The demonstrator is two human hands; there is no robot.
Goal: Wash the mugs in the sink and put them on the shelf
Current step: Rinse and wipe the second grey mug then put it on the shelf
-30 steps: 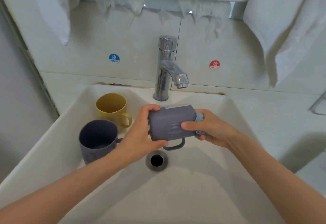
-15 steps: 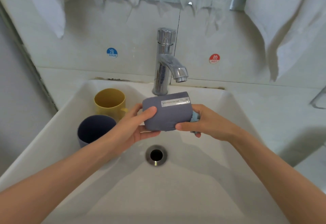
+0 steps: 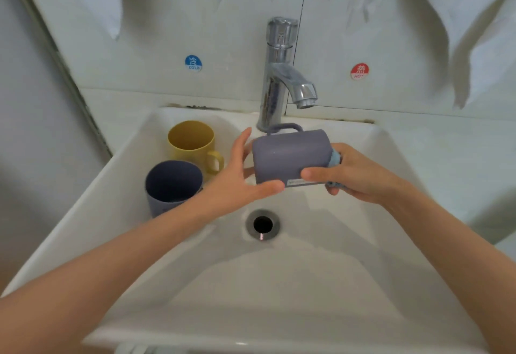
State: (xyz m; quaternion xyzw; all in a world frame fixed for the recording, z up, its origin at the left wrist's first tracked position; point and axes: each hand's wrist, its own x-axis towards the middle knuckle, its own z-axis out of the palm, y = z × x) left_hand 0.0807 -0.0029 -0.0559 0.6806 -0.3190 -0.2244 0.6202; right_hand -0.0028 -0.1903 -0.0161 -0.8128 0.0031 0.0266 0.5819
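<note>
- Two round stickers on the wall: a blue one reads "COLD", a red one reads "HOT"; the strip label on the held mug is too blurred to read.
- Three mugs: a yellow mug and a dark blue mug upright by the sink's left edge, and a grey-purple mug on its side above the middle (handle up).
- Left hand: fingers straight, cupping its base.
- Right hand: grips its mouth end, a blue cloth under the fingers.

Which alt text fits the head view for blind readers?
Left hand and right hand hold a purple mug sideways over a sink, the right pressing a blue cloth to it. A yellow mug and a dark mug stand inside.
</note>
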